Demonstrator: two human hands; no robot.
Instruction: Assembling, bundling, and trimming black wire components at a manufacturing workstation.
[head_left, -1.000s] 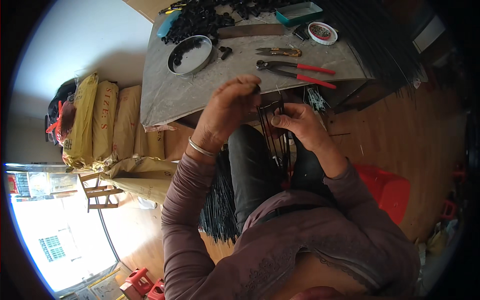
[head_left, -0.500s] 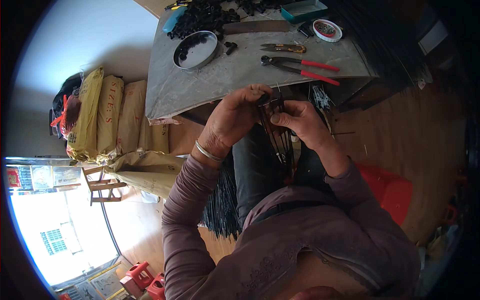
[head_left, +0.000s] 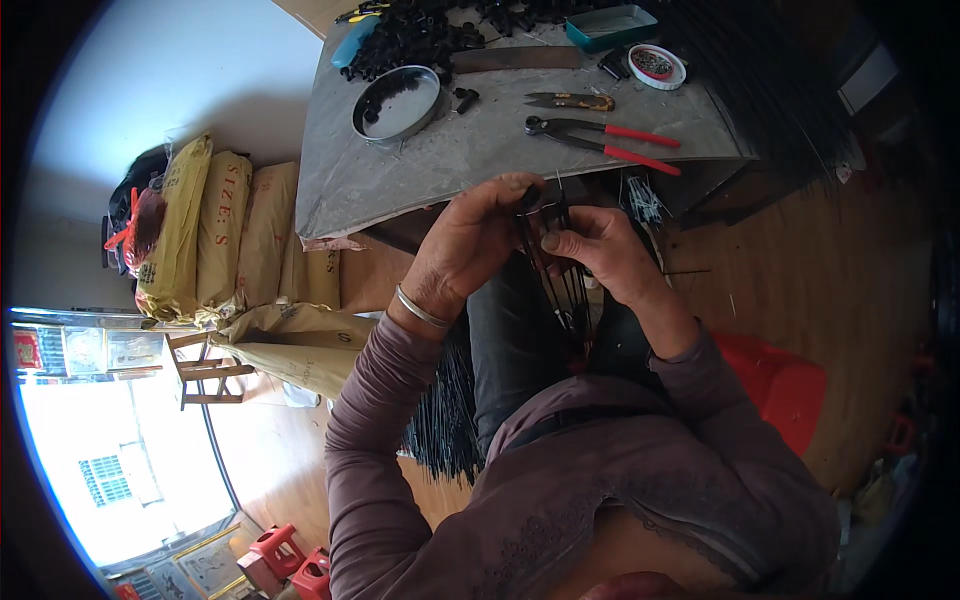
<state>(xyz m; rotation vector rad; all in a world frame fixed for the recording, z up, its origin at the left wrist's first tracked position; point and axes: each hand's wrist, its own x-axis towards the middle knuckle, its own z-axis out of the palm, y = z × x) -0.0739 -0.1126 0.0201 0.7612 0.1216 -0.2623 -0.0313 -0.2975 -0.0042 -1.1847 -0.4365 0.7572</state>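
In front of my lap is an umbrella frame (head_left: 566,290), a narrow bundle of thin black ribs that hangs down between my knees. My left hand (head_left: 482,225) is closed round its upper end, thumb and fingertips at a small black part there. Beside it my right hand (head_left: 603,250) pinches the ribs from the right, its thumb lying across them. The fingers partly hide the top of the frame. One thin rod tip sticks up between the two hands. Both hands are just off the table's near edge.
On the grey table (head_left: 330,180) lie red-handled pincers (head_left: 600,140), snips (head_left: 570,101), a round metal dish (head_left: 415,105), a heap of black plastic parts (head_left: 410,45), a green tray (head_left: 610,28) and a white lid with small bits (head_left: 657,66). Black rods (head_left: 745,70) cover the right side.
Almost nothing differs. Both hands keep the same grip on the umbrella frame; the whole view has shifted slightly.
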